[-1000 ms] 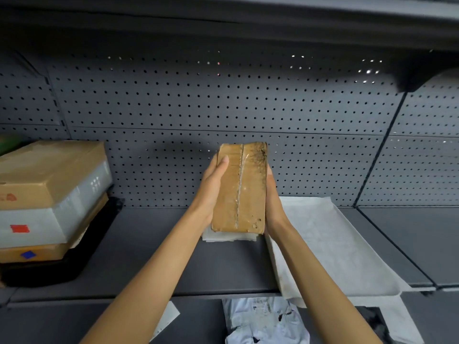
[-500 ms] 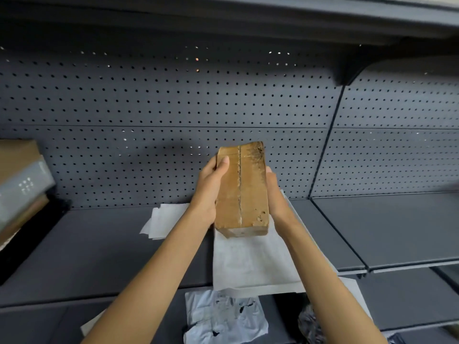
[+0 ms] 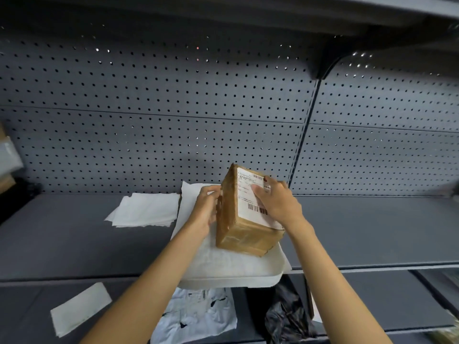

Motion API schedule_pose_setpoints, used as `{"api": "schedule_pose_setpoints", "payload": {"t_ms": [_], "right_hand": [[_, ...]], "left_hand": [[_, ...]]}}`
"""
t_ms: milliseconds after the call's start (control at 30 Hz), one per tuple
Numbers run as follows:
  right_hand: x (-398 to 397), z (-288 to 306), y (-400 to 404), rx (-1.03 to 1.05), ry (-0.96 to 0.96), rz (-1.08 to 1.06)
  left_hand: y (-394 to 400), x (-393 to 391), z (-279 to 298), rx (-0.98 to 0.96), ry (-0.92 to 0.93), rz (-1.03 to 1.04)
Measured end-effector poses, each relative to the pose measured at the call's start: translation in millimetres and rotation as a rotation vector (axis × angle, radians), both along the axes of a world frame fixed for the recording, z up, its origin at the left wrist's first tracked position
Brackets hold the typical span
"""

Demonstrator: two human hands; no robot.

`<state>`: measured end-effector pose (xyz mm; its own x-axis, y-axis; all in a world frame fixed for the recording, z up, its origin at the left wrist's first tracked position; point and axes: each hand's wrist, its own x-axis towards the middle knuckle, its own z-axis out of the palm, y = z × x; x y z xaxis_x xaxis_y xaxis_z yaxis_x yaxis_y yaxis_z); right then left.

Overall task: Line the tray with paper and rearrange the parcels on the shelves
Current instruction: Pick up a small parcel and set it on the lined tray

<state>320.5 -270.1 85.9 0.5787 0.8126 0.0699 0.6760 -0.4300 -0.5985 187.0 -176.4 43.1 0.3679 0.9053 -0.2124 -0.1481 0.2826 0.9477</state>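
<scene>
A brown cardboard parcel (image 3: 244, 234) with a white shipping label on its upper face stands in the white tray (image 3: 231, 280), which is lined with white paper (image 3: 223, 261) and sits at the front of the grey shelf. My left hand (image 3: 206, 207) holds the parcel's left side, fingers curled at its top edge. My right hand (image 3: 278, 202) grips the right side, with fingers lying across the label. The tray's far end is hidden behind the parcel and my hands.
A stack of white paper sheets (image 3: 144, 212) lies on the shelf (image 3: 74, 234) left of the tray. On the lower shelf lie a loose paper strip (image 3: 79, 309), a white plastic mailer (image 3: 196, 316) and a black bag (image 3: 285, 316). Stacked boxes (image 3: 7, 165) show at the far left edge. Pegboard (image 3: 173, 108) backs the shelves.
The parcel came down from mid-air onto the lined tray and turned, so its labelled face now shows. My view has shifted right; the boxes at the left have nearly left the frame.
</scene>
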Motion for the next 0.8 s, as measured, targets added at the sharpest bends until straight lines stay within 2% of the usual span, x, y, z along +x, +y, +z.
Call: {"api": "schedule_pose_setpoints", "payload": {"t_ms": [300,533,800], "right_hand": [[4.5,-9.4,13.3,-0.068,-0.095,0.037],[1.5,-14.7,22.8,-0.047,-0.109,0.07],[-6.7,-10.2,35.5,-0.068,-0.075,0.128]], "left_hand": [[-14.6,-10.2,-1.8,-0.032,0.115,-0.242],[-6.6,-15.0,-9.8,0.091,0.131,-0.234],[-1.7,-30.0,-11.2,0.113,0.115,-0.207]]}}
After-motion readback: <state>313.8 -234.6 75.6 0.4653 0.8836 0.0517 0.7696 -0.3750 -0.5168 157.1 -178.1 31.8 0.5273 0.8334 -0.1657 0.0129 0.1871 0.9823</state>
